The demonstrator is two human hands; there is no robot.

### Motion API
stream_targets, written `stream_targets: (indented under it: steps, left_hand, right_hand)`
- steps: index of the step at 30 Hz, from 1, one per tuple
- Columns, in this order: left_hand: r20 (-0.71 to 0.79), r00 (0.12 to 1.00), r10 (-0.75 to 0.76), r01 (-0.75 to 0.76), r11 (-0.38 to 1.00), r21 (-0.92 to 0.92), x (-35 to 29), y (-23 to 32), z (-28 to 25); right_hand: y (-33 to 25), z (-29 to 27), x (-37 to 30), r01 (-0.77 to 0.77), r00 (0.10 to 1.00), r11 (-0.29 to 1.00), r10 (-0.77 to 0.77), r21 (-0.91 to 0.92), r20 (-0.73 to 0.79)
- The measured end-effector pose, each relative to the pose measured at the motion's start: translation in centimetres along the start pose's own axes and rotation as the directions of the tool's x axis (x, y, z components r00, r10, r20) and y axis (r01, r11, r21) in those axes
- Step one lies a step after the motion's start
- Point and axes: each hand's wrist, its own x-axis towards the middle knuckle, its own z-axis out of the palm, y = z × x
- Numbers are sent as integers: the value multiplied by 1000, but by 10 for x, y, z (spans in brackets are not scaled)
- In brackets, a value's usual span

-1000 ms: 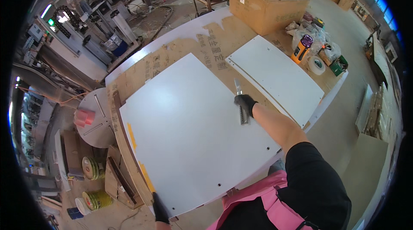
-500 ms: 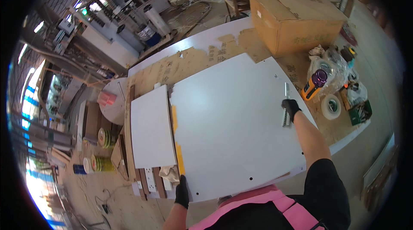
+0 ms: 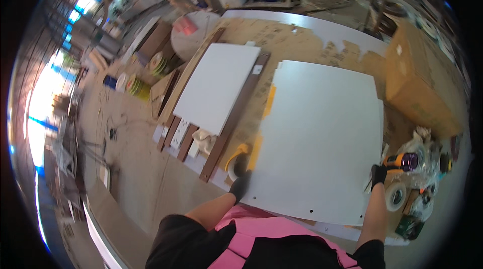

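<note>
A large white panel point(image 3: 322, 138) with dark holes along its near edge lies before me on the worktable. Yellow strips point(image 3: 256, 151) show along its left edge. My left hand point(image 3: 240, 186), in a dark glove, is at the panel's near left corner; its fingers are smeared by motion. Beside it lies a curved yellow piece point(image 3: 236, 154). At the panel's right edge my right hand point(image 3: 378, 174), also gloved, is closed round a narrow silvery metal strip point(image 3: 368, 184), mostly hidden now. An orange and black tool with a purple end point(image 3: 402, 162) lies just beyond that hand.
A smaller white panel point(image 3: 219, 85) rests at the left over brown boards point(image 3: 229, 125), near a crumpled cloth point(image 3: 204, 141). On the right are a big cardboard box point(image 3: 420, 80), a tape roll point(image 3: 396, 196) and a green box point(image 3: 408, 226). Buckets point(image 3: 137, 88) stand on the floor at left.
My view has swung left. The large panel has shifted away from the smaller one, opening a gap that bares a brown board and cardboard. My right hand is now at the panel's right edge.
</note>
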Motion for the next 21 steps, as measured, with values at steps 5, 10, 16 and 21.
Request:
stream_targets:
  steps: [5,10,16,21]
  left_hand:
    - [-6,963,-270,269,955,129,-7,25,22]
    - [39,937,-346,328,914,238,-27,86,-16]
    - [-219,955,200,-110,924,366,12,69,-107]
    - [-292,955,56,7,977,212,79,-47,-213]
  right_hand:
    - [22,-10,-23,100,994,914,-111,-394,-7]
    - [-8,-8,-65,-93,993,941,110,324,-36]
    - [-74,18,-132,32,994,999,-34,19,107]
    - [-140,53,-216,-209,967,862,112,463,228]
